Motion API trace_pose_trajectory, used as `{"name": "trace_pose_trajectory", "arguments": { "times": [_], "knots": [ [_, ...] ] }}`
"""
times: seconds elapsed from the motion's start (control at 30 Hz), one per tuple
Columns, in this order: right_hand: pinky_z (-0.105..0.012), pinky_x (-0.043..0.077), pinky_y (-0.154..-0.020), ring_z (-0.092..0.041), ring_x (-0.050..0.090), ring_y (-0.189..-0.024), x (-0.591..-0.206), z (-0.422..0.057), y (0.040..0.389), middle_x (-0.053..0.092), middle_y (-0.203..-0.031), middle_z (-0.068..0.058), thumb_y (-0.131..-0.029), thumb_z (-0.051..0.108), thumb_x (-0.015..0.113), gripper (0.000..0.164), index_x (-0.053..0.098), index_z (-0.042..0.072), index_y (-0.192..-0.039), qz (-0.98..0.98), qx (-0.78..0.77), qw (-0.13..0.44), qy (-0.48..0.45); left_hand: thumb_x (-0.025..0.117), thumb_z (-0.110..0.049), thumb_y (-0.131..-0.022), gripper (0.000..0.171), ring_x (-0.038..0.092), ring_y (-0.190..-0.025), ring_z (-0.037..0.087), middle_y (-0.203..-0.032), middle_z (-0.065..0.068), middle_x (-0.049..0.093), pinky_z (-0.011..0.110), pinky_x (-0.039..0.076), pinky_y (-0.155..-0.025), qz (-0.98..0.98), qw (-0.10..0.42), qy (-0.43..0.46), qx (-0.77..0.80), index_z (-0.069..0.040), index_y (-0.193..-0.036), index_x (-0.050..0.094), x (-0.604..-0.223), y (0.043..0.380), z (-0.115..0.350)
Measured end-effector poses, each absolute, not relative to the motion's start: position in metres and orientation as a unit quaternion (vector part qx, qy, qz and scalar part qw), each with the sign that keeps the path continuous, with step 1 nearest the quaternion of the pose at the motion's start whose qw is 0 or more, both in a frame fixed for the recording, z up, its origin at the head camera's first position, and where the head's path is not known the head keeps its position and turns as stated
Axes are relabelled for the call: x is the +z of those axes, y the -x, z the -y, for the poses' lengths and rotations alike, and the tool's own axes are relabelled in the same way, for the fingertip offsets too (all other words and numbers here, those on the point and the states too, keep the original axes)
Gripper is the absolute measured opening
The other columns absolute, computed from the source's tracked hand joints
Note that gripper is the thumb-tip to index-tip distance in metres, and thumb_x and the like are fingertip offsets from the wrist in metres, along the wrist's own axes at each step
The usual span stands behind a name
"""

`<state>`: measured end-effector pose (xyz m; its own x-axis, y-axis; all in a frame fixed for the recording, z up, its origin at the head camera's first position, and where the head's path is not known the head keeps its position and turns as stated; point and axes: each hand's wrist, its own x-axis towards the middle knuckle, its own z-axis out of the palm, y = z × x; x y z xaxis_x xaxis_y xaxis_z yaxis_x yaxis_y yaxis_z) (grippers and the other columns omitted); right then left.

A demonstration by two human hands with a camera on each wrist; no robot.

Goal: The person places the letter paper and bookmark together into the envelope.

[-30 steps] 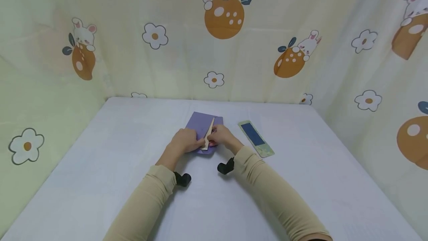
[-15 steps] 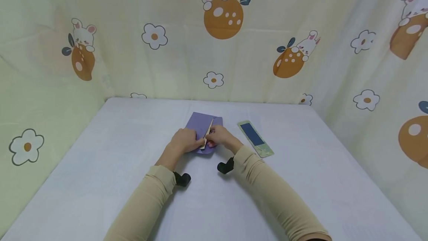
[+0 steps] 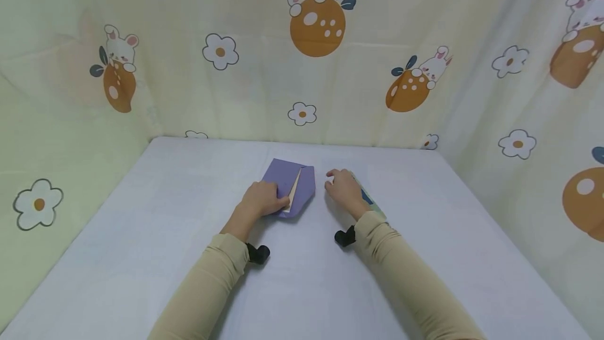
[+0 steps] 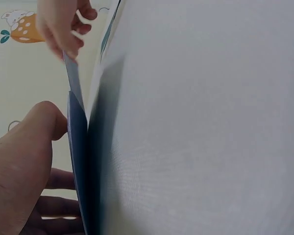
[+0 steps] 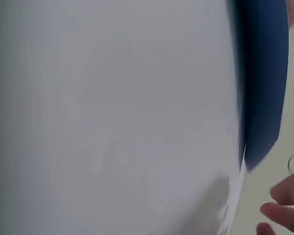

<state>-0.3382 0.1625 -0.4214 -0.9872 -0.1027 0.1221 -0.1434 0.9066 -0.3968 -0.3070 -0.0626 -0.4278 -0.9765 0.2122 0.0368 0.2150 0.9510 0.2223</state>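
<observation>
A purple envelope [image 3: 283,172] lies toward the back of the table, its right flap [image 3: 304,189] folded inward. A narrow cream strip [image 3: 293,191] shows in the gap beside that flap. My left hand [image 3: 262,198] presses down on the envelope's left part, thumb pointing toward the cream strip; in the left wrist view, thumb and fingers meet its upper side. Right of the envelope, my right hand [image 3: 346,189] hovers with loosely bent fingers and nothing in them. Beneath it, a light green card [image 3: 378,212] with a dark blue panel is mostly covered by that hand.
A white cloth covers the table [image 3: 302,287]. Its back edge meets a cream curtain [image 3: 255,88] printed with rabbits, oranges and flowers, which also hangs along both sides. A black wrist camera [image 3: 258,254] sits under the left wrist, another [image 3: 345,236] under the right.
My right hand has let go of the envelope's right flap and moved right, over the green card. The flap now shows whole. My left hand stays where it was.
</observation>
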Motion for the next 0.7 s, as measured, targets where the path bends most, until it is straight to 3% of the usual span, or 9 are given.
{"name": "trace_pose_trajectory", "arguments": {
  "times": [0.13, 0.37, 0.7],
  "knots": [
    [-0.043, 0.043, -0.071, -0.030, 0.049, -0.092, -0.418, -0.190, 0.337, 0.047, -0.110, -0.020, -0.087, 0.033, 0.049, 0.047, 0.049, 0.005, -0.124, 0.989, 0.141, 0.011, -0.031, 0.051, -0.047, -0.073, 0.037, 0.051, -0.062, 0.020, -0.069, 0.005, 0.057, 0.031, 0.040, -0.055, 0.988, 0.003, 0.105, -0.113, -0.010, -0.074, 0.056, -0.428, 0.306, 0.062],
    [-0.048, 0.041, -0.069, -0.038, 0.041, -0.097, -0.415, -0.215, 0.327, 0.039, -0.108, -0.027, -0.083, 0.051, 0.050, 0.069, 0.043, -0.006, -0.122, 0.994, 0.072, -0.078, 0.001, 0.050, -0.049, -0.073, 0.041, 0.052, -0.064, 0.021, -0.074, 0.007, 0.060, 0.033, 0.043, -0.058, 0.988, 0.007, 0.110, -0.106, -0.009, -0.080, 0.058, -0.427, 0.307, 0.063],
    [-0.040, 0.041, -0.063, -0.030, 0.046, -0.085, -0.405, -0.220, 0.326, 0.049, -0.103, -0.025, -0.083, 0.050, 0.053, 0.064, 0.051, -0.006, -0.115, 0.991, 0.055, -0.124, 0.016, 0.050, -0.049, -0.074, 0.043, 0.054, -0.069, 0.022, -0.081, 0.008, 0.062, 0.035, 0.046, -0.063, 0.989, 0.003, 0.104, -0.106, -0.009, -0.084, 0.058, -0.426, 0.307, 0.062]
  ]
}}
